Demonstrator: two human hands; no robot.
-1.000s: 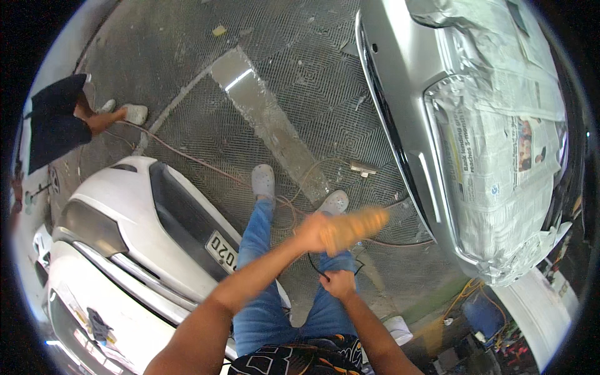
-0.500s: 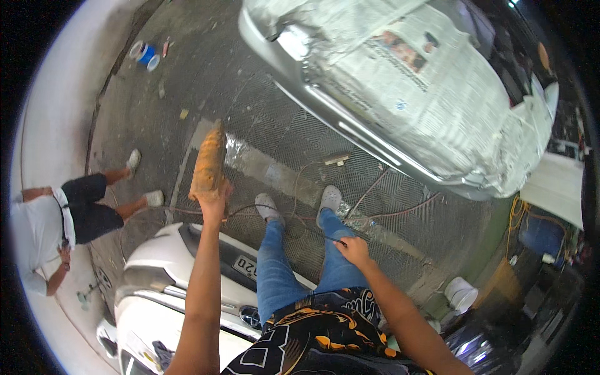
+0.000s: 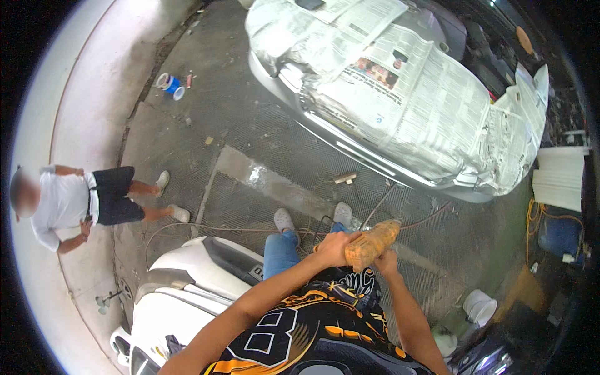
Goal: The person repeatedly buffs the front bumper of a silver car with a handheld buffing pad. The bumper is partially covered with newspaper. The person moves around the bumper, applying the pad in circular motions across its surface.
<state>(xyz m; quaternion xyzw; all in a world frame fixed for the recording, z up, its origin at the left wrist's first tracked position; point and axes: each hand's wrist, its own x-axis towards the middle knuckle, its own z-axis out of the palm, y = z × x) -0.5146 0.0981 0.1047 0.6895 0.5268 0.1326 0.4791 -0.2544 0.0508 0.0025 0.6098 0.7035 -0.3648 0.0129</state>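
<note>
A long tool wrapped in worn orange-tan covering (image 3: 373,245) lies slantwise in front of my body, its far end toward the right. My left hand (image 3: 337,248) is closed around its near left part. Close against the tool's right underside is my right hand (image 3: 387,264); the tool hides its fingers, so I cannot tell what they grip. A dark cord (image 3: 326,220) loops just beyond my left hand, by my shoes. How it joins the tool is hidden.
Ahead stands a silver car (image 3: 400,100) covered in newspaper and plastic. A white car (image 3: 187,287) is at my left. A person (image 3: 69,200) in a white shirt stands near the wall. A reddish hose (image 3: 431,217) crosses the floor. White buckets (image 3: 480,307) stand at right.
My left hand has brought the wrapped tool from the far left to the front of my body. My right hand has moved up beside it. The view has shifted too.
</note>
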